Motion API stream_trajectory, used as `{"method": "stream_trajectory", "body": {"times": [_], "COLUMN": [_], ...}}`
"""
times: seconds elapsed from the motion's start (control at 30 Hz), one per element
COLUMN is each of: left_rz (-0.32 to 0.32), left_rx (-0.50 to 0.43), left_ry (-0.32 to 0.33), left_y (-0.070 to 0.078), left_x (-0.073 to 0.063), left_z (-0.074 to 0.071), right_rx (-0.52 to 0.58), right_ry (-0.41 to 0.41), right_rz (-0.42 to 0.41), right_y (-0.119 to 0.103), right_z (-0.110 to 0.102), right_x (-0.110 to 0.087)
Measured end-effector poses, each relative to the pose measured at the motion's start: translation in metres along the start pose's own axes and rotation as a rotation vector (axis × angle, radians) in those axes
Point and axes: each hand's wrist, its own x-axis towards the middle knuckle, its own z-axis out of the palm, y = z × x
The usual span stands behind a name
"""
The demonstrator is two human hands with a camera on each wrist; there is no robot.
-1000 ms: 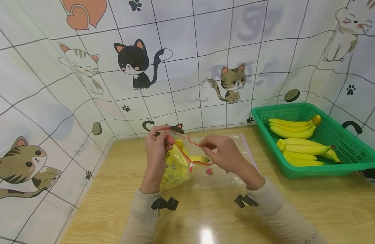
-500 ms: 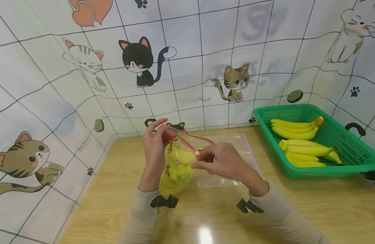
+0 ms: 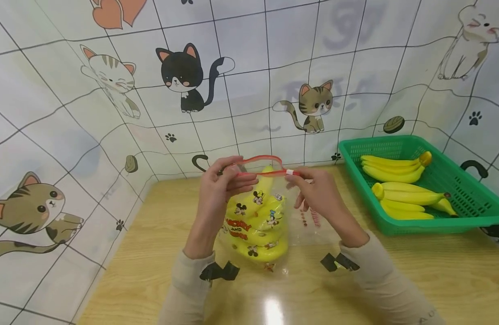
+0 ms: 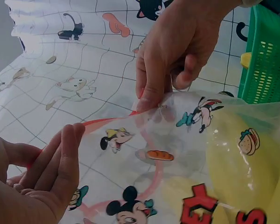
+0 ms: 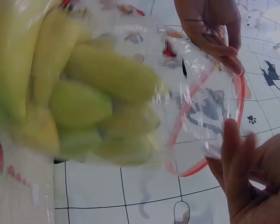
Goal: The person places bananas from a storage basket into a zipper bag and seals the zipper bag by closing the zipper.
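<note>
We see the printed bag (image 3: 255, 219) of bananas (image 3: 262, 237) below and between the left hand (image 3: 218, 189) and right hand (image 3: 321, 193), both pinching its red rim (image 3: 270, 173) at opposite ends.

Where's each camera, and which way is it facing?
Head: head-worn, facing forward and down at bag and green basket; left hand, right hand, sleeves show.
Left wrist: on that wrist, looking across the bag; left hand lower left, right hand top.
Right wrist: on that wrist, facing the bag; right hand lower right, left hand top.
Wrist views share both hands and the red rim.
</note>
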Motion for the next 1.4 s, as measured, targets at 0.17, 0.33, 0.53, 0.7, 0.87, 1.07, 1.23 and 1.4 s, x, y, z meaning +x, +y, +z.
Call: {"method": "stream_trajectory", "body": {"times": [0.17, 0.33, 0.53, 0.7, 0.87, 1.07, 1.23, 1.4], "left_rz": [-0.021, -0.046, -0.076, -0.018, 0.195, 0.413, 0.517, 0.499], "left_rx": [0.067, 0.078, 0.156, 0.225, 0.45, 0.88, 1.084, 1.215], "left_ry": [-0.067, -0.091, -0.187, -0.175, 0.087, 0.049, -0.273, -0.628], "left_y": [0.005, 0.004, 0.002, 0.005, 0.007, 0.03, 0.062, 0.076], "left_x": [-0.01, -0.015, -0.017, -0.02, -0.015, 0.017, 0.057, 0.089], "left_z": [0.016, 0.029, 0.033, 0.032, 0.032, 0.041, 0.064, 0.092], "right_rx": [0.127, 0.127, 0.163, 0.197, 0.185, 0.103, 0.077, 0.061], "right_ry": [0.062, 0.101, 0.084, 0.045, 0.029, 0.003, -0.033, -0.06], "right_rz": [-0.043, -0.112, -0.197, -0.212, -0.217, -0.215, -0.242, -0.264], "right_y": [0.003, 0.011, 0.027, 0.039, 0.041, 0.039, 0.037, 0.038], "right_z": [-0.012, -0.026, -0.039, -0.046, -0.052, -0.061, -0.067, -0.071], "right_x": [0.006, 0.011, 0.017, 0.021, 0.021, 0.016, 0.013, 0.012]}}
